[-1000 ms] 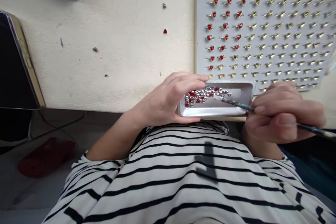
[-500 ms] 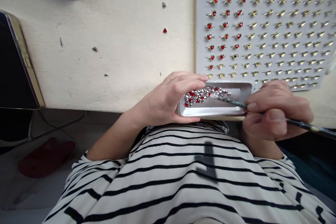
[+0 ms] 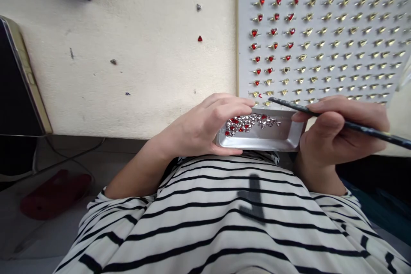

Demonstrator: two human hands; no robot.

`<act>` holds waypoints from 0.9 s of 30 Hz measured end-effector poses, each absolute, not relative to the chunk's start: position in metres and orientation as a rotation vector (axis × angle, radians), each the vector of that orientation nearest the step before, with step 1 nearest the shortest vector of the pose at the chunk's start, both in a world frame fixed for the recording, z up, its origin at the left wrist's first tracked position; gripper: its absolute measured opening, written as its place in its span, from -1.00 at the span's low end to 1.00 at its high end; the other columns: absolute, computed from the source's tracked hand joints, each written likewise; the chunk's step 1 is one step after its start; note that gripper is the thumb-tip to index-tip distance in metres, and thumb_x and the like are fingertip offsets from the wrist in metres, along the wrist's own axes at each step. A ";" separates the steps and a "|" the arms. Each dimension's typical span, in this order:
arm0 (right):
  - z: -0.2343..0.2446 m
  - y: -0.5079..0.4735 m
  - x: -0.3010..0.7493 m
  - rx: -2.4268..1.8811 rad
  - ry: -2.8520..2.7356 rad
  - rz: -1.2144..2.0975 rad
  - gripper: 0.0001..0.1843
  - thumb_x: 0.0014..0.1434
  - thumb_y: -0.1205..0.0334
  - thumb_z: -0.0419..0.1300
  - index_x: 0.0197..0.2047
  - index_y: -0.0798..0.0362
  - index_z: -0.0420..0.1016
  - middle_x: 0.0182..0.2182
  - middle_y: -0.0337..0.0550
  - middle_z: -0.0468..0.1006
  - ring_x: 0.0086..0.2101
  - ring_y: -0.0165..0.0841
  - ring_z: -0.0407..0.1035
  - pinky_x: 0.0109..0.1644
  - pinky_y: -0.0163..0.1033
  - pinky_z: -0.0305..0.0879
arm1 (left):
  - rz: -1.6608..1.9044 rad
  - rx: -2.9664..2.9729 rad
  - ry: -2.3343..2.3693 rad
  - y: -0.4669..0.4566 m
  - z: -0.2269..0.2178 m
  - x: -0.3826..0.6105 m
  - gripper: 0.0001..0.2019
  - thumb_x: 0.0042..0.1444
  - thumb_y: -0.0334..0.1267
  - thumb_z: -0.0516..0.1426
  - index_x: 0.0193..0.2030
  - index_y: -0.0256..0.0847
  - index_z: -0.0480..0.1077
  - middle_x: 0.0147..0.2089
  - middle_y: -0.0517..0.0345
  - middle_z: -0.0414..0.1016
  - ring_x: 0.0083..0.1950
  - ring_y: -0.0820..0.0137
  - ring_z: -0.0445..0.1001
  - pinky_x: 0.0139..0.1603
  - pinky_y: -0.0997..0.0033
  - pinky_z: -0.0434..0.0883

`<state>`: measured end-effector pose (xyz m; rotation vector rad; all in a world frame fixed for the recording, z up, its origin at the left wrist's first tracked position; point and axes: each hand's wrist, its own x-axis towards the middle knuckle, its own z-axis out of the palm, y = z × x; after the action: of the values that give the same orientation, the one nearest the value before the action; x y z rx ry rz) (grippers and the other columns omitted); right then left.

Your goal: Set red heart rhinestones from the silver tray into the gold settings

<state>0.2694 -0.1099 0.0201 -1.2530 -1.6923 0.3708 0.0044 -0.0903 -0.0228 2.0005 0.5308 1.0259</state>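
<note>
My left hand [image 3: 218, 126] grips a shallow silver metal tray [image 3: 266, 141] by its left end, with the fingers over the far rim and the thumb along the near rim. Red and silver faceted stones [image 3: 245, 123] lie heaped in the tray's left half. My right hand [image 3: 340, 132] pinches a slim dark pick [image 3: 346, 124], whose tip rises above the tray's far rim. That tip points at the lower rows of a grey board of small gold settings [image 3: 317, 38]. Many settings in its left columns hold red stones.
The tray and board sit against a cream surface [image 3: 128, 64] scattered with several loose bits, including one red stone [image 3: 200, 38]. A dark device with a gold edge [image 3: 19, 81] stands at left. My striped shirt [image 3: 224, 218] fills the bottom.
The pick has lifted out of the tray and now points up toward the board. My right hand has risen slightly and turned. The tray and left hand have barely moved.
</note>
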 end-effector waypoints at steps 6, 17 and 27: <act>0.017 -0.106 0.266 -1.105 -1.775 0.236 -0.79 0.37 0.10 0.29 -0.19 0.06 0.64 -0.54 -0.32 0.60 -0.50 -0.45 0.51 -0.39 -0.25 0.34 | 1.022 2.017 0.522 -0.091 -0.021 0.004 -0.28 0.30 -0.09 0.35 0.48 -0.09 0.16 0.35 -0.09 0.54 0.42 0.25 0.52 0.42 0.04 0.57; 0.012 -0.108 0.271 -1.144 -1.798 0.196 -0.78 0.38 0.07 0.26 -0.19 0.02 0.64 -0.49 -0.32 0.62 -0.50 -0.46 0.48 -0.36 -0.24 0.36 | 1.004 2.018 0.532 -0.091 -0.021 0.004 -0.31 0.32 -0.07 0.33 0.48 -0.04 0.14 0.35 -0.05 0.54 0.42 0.25 0.53 0.38 0.00 0.58; 0.013 -0.113 0.276 -1.217 -1.823 0.260 -0.90 0.37 0.10 0.26 -0.18 -0.11 0.58 -0.47 -0.42 0.57 -0.48 -0.45 0.47 -0.36 -0.17 0.33 | 0.998 2.025 0.532 -0.092 -0.020 0.004 -0.28 0.27 -0.11 0.37 0.45 -0.11 0.17 0.35 -0.10 0.54 0.43 0.25 0.52 0.38 0.03 0.57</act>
<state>0.2756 -0.1134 0.0129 -1.2167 -1.8227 0.2596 0.0039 -0.0921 -0.0202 2.0253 0.5317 0.9983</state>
